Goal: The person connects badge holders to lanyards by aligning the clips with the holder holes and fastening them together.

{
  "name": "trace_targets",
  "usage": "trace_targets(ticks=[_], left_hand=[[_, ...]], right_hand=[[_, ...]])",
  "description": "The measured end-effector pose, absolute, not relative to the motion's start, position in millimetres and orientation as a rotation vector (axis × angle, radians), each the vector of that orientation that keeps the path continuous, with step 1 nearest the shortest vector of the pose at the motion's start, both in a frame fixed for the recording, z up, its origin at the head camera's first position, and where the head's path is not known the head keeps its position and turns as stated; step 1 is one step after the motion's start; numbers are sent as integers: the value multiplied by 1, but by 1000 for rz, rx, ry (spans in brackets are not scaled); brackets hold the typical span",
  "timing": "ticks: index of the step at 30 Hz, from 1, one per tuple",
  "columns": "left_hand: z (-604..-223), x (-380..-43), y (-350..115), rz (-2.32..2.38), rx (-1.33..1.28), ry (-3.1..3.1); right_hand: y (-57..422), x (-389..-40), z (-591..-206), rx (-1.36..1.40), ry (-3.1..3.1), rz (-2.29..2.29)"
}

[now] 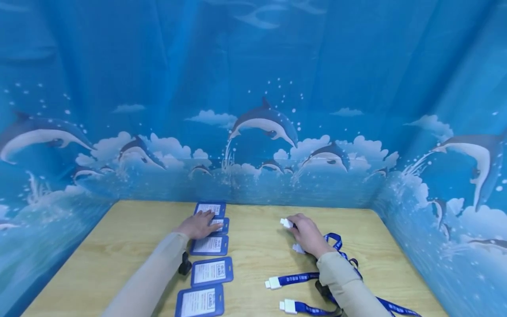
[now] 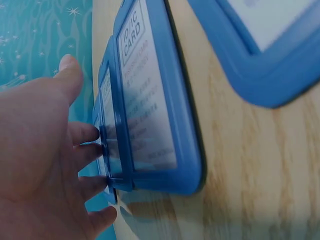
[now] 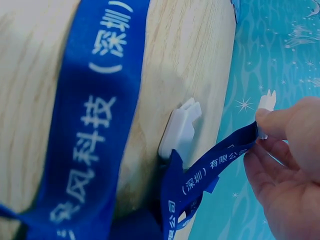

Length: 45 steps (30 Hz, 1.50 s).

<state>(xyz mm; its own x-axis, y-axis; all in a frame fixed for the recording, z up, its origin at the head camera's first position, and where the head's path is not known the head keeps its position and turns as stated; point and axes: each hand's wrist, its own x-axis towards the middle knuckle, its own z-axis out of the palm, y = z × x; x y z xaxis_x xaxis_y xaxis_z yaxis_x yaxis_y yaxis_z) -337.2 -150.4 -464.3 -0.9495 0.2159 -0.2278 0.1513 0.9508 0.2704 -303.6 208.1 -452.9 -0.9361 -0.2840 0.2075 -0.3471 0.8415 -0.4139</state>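
Note:
My left hand [image 1: 199, 225] lies over the far end of a column of blue card holders, its fingertips on the second holder [image 1: 225, 225] and the farthest one [image 1: 203, 207]. In the left wrist view its fingers [image 2: 87, 155] are spread along the overlapping holders' edge. A third card holder [image 1: 207, 246] lies just below the palm. On the right side, my right hand [image 1: 306, 233] pinches a blue lanyard [image 3: 220, 162] by its white plastic clip [image 3: 266, 105] between thumb and fingers, raised above the table. A second white clip [image 3: 180, 130] is beneath that hand.
Two more card holders [image 1: 212, 271] [image 1: 200, 303] continue the column toward the near edge. Two lanyards with white clips [image 1: 273, 282] [image 1: 290, 306] lie at the near right, their straps [image 1: 299, 278] partly under the right forearm. A blue dolphin-print curtain [image 1: 253, 185] surrounds the wooden table [image 1: 253, 246].

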Motion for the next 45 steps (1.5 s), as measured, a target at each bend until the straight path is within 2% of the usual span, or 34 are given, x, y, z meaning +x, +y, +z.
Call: trace_targets(ticks=[25,45], left_hand=[[-471,-319,-115,316,500,2877],[-472,-313,-89,266,489,2858]], right_hand=[[195,-307,-472,502,-2918,771],[181,-322,-472,601,-2919,704]])
